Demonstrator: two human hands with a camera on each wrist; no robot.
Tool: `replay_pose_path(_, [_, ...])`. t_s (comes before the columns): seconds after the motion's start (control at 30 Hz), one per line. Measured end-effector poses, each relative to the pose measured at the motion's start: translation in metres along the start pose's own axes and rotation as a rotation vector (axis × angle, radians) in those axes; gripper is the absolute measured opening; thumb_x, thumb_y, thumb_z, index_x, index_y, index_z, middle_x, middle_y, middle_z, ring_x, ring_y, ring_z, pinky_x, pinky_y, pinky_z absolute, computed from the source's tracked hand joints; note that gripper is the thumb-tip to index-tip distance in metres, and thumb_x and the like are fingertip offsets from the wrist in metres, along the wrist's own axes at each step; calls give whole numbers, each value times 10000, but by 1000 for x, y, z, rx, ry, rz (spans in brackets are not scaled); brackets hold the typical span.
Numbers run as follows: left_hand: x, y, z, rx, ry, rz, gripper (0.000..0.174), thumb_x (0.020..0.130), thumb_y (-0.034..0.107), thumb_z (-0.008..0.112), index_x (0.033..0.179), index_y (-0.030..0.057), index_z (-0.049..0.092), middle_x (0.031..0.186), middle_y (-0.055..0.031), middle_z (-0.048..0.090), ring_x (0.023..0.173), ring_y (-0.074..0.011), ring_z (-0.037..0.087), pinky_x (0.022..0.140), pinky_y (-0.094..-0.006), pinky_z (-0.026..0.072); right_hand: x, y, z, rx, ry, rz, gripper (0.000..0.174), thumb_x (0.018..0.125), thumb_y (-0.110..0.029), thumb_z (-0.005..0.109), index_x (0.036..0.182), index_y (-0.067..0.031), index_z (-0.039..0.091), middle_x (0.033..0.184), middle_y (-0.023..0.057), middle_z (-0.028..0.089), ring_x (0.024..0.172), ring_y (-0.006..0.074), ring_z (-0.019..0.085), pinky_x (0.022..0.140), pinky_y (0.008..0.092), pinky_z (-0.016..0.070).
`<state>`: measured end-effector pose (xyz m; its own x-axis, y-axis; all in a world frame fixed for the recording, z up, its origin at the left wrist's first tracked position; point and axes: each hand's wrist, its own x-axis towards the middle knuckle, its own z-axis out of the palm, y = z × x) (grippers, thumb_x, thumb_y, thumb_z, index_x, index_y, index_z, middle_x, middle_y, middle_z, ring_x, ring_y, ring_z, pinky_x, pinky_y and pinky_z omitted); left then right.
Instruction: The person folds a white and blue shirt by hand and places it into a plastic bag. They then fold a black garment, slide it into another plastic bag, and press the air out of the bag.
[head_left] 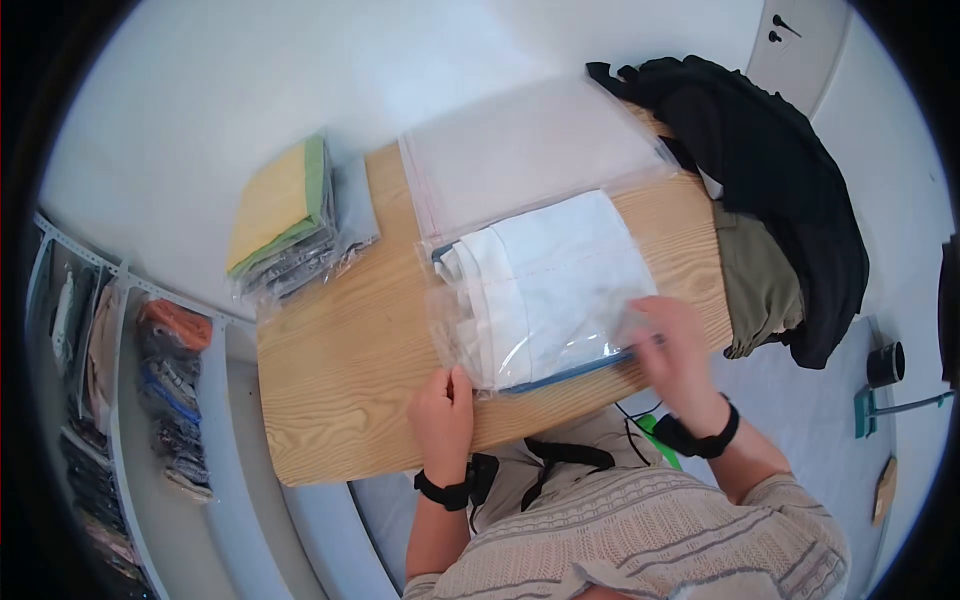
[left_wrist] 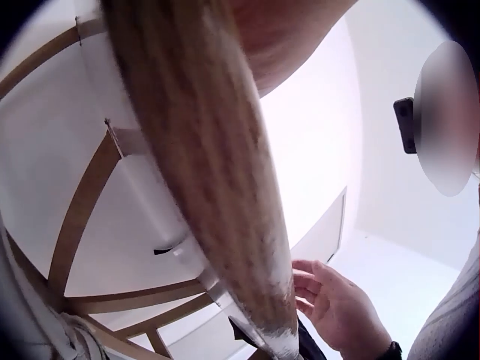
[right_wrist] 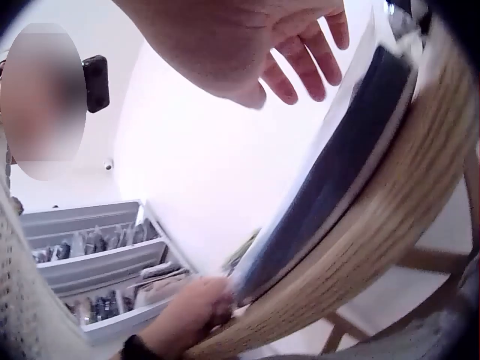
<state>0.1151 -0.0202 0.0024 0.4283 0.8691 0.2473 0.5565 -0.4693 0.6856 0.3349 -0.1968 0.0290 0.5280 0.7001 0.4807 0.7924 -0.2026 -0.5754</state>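
A folded white garment (head_left: 560,270) lies inside a clear plastic bag (head_left: 450,325) on the wooden table. A dark blue layer (right_wrist: 337,172) shows beneath the white along the near side. At the bag's near left corner, my left hand (head_left: 442,415) pinches the plastic between curled fingers and thumb. My right hand (head_left: 672,350) is over the bag's right end, slightly blurred in the head view. From the right wrist, the right hand (right_wrist: 255,45) shows its fingers extended and spread, with nothing gripped.
Flat clear bags (head_left: 530,150) lie at the back of the table (head_left: 330,390). Bagged yellow and green garments (head_left: 285,210) are stacked at the left. Dark clothes (head_left: 770,180) hang over the right edge. Shelves with packed clothes (head_left: 175,385) stand left.
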Motion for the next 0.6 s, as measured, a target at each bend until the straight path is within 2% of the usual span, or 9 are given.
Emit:
replay_pose_path(0.03, [0, -1, 0, -6, 1, 5, 314, 911, 192, 570, 672, -8, 531, 620, -193, 553, 556, -359, 526, 537, -439, 394, 4, -14, 6, -52, -140, -66, 386, 894, -221, 618, 1253, -89, 563, 1247, 173, 562, 1182, 354, 509, 1014, 499, 357])
replay_pose_path(0.13, [-3, -6, 0, -21, -5, 25, 236, 903, 187, 585, 766, -5, 582, 614, -157, 570, 538, -333, 532, 532, -418, 412, 8, -24, 30, -340, -243, -128, 530, 912, -343, 591, 1387, -143, 472, 1405, 195, 448, 1313, 354, 417, 1071, 556, 277])
replay_pose_path(0.2, [-7, -5, 1, -198, 74, -84, 209, 888, 172, 592, 997, -5, 616, 774, -150, 629, 661, -312, 579, 622, -397, 447, 12, -22, 36, -352, -243, -133, 537, 915, -368, 580, 1394, -153, 467, 1417, 200, 436, 1324, 359, 406, 1072, 565, 275])
replay_pose_path(0.23, [-8, 0, -7, -198, 83, -82, 209, 888, 172, 592, 997, -5, 616, 774, -150, 629, 661, -312, 579, 622, -397, 447, 15, -21, 38, -364, -242, -136, 546, 918, -393, 569, 1401, -162, 463, 1428, 205, 424, 1336, 364, 396, 1073, 573, 273])
replay_pose_path(0.3, [-13, 24, -33, -6, 77, 146, 403, 885, 177, 594, 1242, -2, 537, 1096, -170, 628, 956, -322, 604, 823, -412, 466, 17, -21, 40, -369, -236, -144, 543, 920, -395, 568, 1399, -162, 465, 1425, 204, 429, 1332, 363, 401, 1072, 570, 274])
replay_pose_path(0.33, [-11, 39, -43, -6, 76, 144, 403, 885, 177, 594, 1242, -2, 537, 1096, -170, 628, 956, -322, 604, 823, -412, 466, 16, -20, 40, -376, -237, -145, 540, 921, -396, 567, 1398, -162, 467, 1421, 202, 433, 1328, 363, 405, 1072, 567, 276])
replay_pose_path(0.4, [3, 67, -51, 86, -260, 610, 484, 886, 201, 605, 1321, 20, 492, 1365, -172, 500, 1234, -344, 470, 990, -425, 393, 17, -21, 40, -365, -244, -143, 529, 930, -398, 551, 1397, -162, 469, 1426, 203, 429, 1335, 357, 399, 1074, 563, 276])
replay_pose_path(0.5, [21, 73, -9, 267, -435, 750, 563, 904, 297, 601, 1368, 16, 451, 1430, -178, 442, 1358, -357, 365, 1065, -472, 345, 18, -19, 40, -338, -264, -135, 513, 945, -402, 521, 1395, -160, 474, 1438, 200, 419, 1352, 344, 382, 1079, 554, 274])
replay_pose_path(0.6, [35, 58, 22, 470, -357, 725, 594, 924, 386, 561, 1400, 54, 437, 1462, -175, 401, 1365, -366, 351, 1061, -526, 329, 25, -7, 36, -281, -295, -129, 499, 956, -405, 500, 1394, -167, 481, 1456, 184, 407, 1373, 331, 358, 1086, 548, 270])
